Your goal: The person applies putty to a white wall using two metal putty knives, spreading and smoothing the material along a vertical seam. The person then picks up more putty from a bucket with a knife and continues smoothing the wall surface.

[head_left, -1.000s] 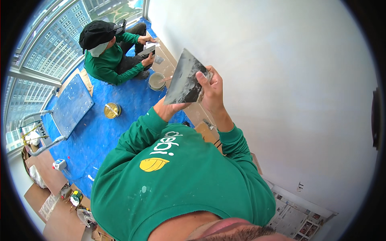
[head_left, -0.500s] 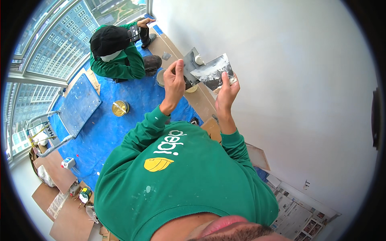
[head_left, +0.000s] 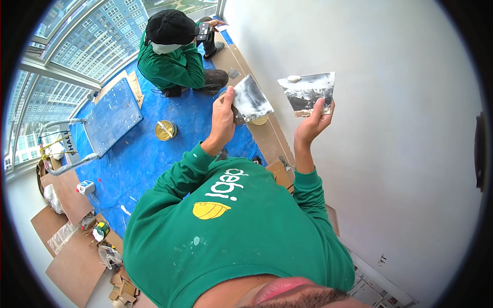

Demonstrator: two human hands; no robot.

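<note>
My left hand [head_left: 223, 119] is closed round a wide putty knife [head_left: 250, 100], its blade tilted and streaked with white compound. A second wide putty knife [head_left: 307, 92] is gripped in my right hand [head_left: 314, 126], thumb against the blade. White compound covers much of that blade's upper part, and a thick dab [head_left: 294, 79] sits at its upper left corner. The two blades are apart, in front of the white wall [head_left: 390, 128]. My fingers hide the handles.
A co-worker [head_left: 172, 61] in green crouches by the windows on a blue sheet [head_left: 138, 177]. On the sheet are a round can [head_left: 165, 130] and a blue platform [head_left: 112, 118] with metal rails. A white jug [head_left: 86, 187] and cardboard sheets [head_left: 77, 267] lie at left.
The blades were overlapping and are now separated, the right one moved right. The left knife has turned, showing its streaked face. The view has shifted, so the co-worker appears further right.
</note>
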